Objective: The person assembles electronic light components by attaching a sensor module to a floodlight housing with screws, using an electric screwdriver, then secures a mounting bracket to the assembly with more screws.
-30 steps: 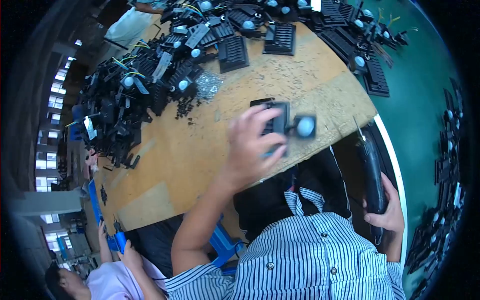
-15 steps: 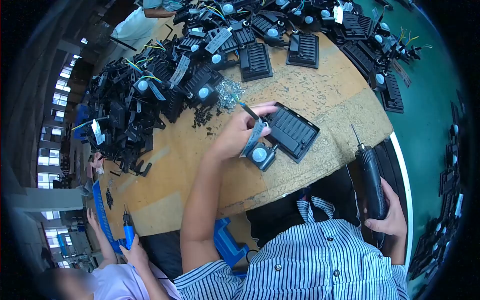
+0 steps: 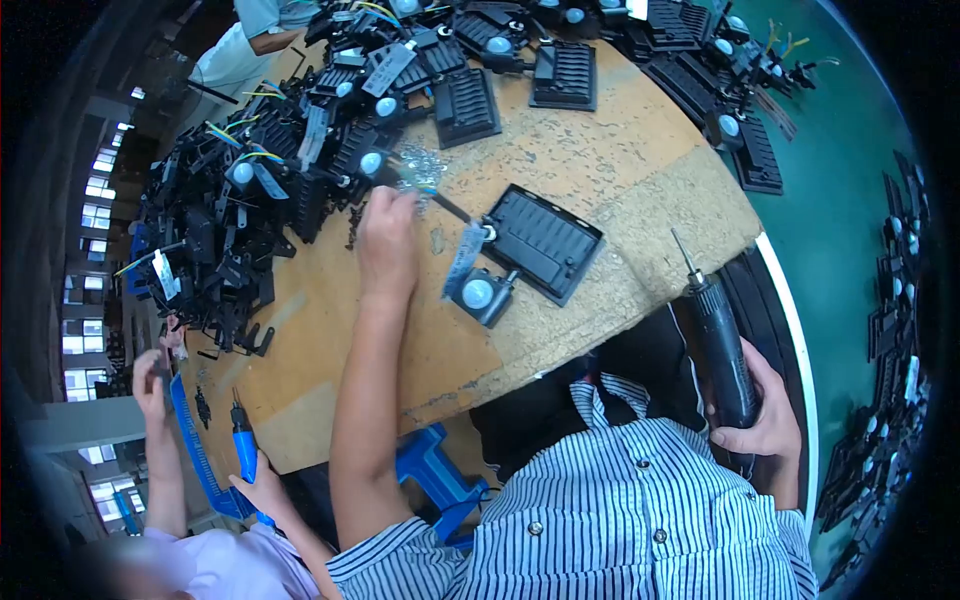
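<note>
My right hand (image 3: 765,415) is wrapped round a black electric screwdriver (image 3: 724,345), its bit pointing up past the table edge. Over at the small heap of black screws (image 3: 354,228), my left hand (image 3: 387,240) has its fingers curled together; what they hold, if anything, is hidden. Between my hands a black finned floodlight housing (image 3: 545,245) lies on the table, with a white-domed sensor (image 3: 478,294), a label tag (image 3: 463,260) and a black cable attached. Beyond my left fingers is a pile of shiny metal washers or rings (image 3: 422,165).
Many similar floodlights (image 3: 465,105) crowd the back of the worn table (image 3: 620,150), and black brackets (image 3: 215,240) are heaped at left. A co-worker at lower left holds a blue screwdriver (image 3: 244,440). A blue stool (image 3: 435,475) stands below the edge. More units line the green floor (image 3: 840,260).
My left hand has let go of the floodlight's cable area and moved left to the screws. The right hand still grips the screwdriver. The whole view has shifted slightly.
</note>
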A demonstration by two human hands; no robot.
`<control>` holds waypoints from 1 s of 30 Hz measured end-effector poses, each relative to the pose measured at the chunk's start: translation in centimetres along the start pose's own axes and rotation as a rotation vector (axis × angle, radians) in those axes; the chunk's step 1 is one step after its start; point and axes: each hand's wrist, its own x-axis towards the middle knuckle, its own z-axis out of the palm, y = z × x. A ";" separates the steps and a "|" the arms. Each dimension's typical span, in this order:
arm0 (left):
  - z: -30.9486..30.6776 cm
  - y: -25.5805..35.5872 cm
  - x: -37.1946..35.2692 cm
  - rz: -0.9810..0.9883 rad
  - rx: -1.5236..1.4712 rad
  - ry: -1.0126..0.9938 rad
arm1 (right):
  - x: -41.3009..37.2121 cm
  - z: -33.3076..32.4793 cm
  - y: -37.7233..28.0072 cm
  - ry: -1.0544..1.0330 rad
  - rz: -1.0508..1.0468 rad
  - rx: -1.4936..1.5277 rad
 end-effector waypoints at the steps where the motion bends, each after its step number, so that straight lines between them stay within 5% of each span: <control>1: 0.2 -0.5 -0.1 0.005 -0.019 0.008 | -0.3 -0.2 0.3 -0.001 0.000 0.010; 6: -0.6 -0.9 0.0 0.039 -0.010 0.069 | -1.1 -1.1 1.6 -0.022 -0.003 0.008; 10: -2.0 -0.7 -1.4 -0.395 -0.114 0.181 | -1.6 -2.1 2.2 -0.110 -0.017 -0.021; 18: -3.3 0.0 -1.7 -0.430 -0.152 0.094 | -1.4 -2.0 2.5 -0.152 -0.093 -0.107; 21: -8.6 8.3 -2.9 -0.440 -0.833 0.136 | -1.4 -2.8 2.9 -0.262 -0.173 -0.234; 23: -10.4 13.8 -4.9 -0.282 -1.242 -0.067 | -1.1 -2.4 2.6 -0.350 -0.245 -0.301; 30: -6.0 16.1 -5.6 -0.750 -2.023 -0.274 | 0.0 -0.6 0.1 -0.469 -0.210 -0.365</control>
